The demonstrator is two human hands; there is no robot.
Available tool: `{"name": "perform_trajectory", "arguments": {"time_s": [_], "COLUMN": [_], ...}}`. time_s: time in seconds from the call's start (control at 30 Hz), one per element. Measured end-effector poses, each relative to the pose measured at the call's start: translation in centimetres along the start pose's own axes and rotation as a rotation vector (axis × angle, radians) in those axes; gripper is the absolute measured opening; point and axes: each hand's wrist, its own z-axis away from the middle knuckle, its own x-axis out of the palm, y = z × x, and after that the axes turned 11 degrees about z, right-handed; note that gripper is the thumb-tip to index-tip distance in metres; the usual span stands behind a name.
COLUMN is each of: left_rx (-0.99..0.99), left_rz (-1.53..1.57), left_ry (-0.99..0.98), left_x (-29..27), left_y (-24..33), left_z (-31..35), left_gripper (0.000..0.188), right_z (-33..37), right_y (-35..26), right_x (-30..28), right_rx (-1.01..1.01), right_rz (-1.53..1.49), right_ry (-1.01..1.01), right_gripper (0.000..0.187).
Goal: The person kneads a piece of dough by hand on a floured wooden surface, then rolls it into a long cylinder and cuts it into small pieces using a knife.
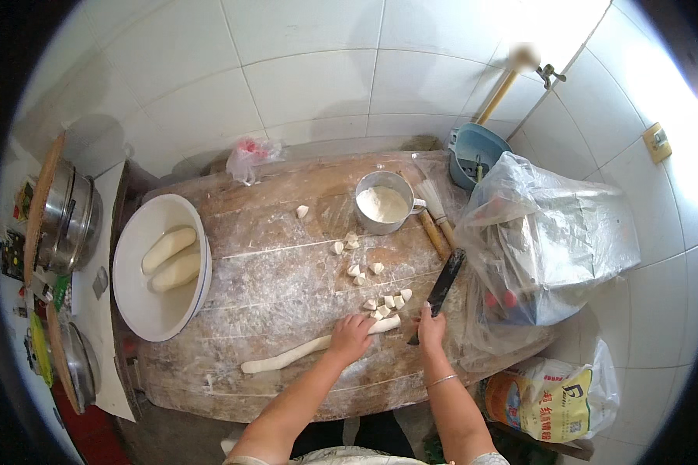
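My left hand [351,338] rests over a long rope of dough [287,357], its fingers curled onto it near the right end. The rope lies across a floured wooden board [248,287]. In my right hand [432,325] is a knife [445,284] with a dark blade, tilted up and away, just right of the rope's cut end. Several small cut dough pieces [385,305] sit in a cluster beyond my left hand. More pieces [357,273] are scattered farther up the board, with a single one [302,211] off to the left.
A white basin [122,291] with two dough rolls [171,260] stands at left. Farther back are a metal mug [374,226] of flour, a rolling pin [434,235] and a brush [430,198]. A plastic-covered box [551,248] and a flour bag [547,399] bound the right side.
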Motion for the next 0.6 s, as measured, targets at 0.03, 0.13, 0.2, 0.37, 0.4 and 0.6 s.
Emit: {"name": "perform_trajectory", "arguments": {"time_s": [0.03,0.13,0.2,0.37,0.4,0.6], "left_rx": [0.000,-0.025,-0.107,-0.149,-0.233,-0.234], "left_rz": [-0.001,0.003,0.062,0.274,0.374,-0.059], "left_ry": [-0.013,-0.031,-0.111,0.488,0.477,0.517], "left_x": [0.1,0.5,-0.2,-0.8,-1.0,-10.2], "left_y": [0.1,-0.2,0.5,-1.2,-2.2,-8.8], "left_z": [-0.1,-0.8,-1.9,-4.5,-5.1,-10.6], "left_gripper": [0.039,0.040,0.048,0.062,0.054,0.029], "right_z": [-1.4,-2.2,-2.4,-0.1,-1.8,0.3], "right_y": [1.1,1.5,2.0,-3.4,-0.5,-1.1], "right_x": [0.5,2.7,5.1,7.7,8.6,1.7], "right_rx": [-0.008,-0.132,-0.177,-0.136,-0.190,-0.119], "right_rz": [-0.024,-0.002,-0.042,-0.040,-0.215,-0.218], "right_ry": [-0.041,-0.094,-0.136,-0.384,-0.341,-0.130], "right_gripper": [0.027,0.021,0.021,0.026,0.029,0.030]}}
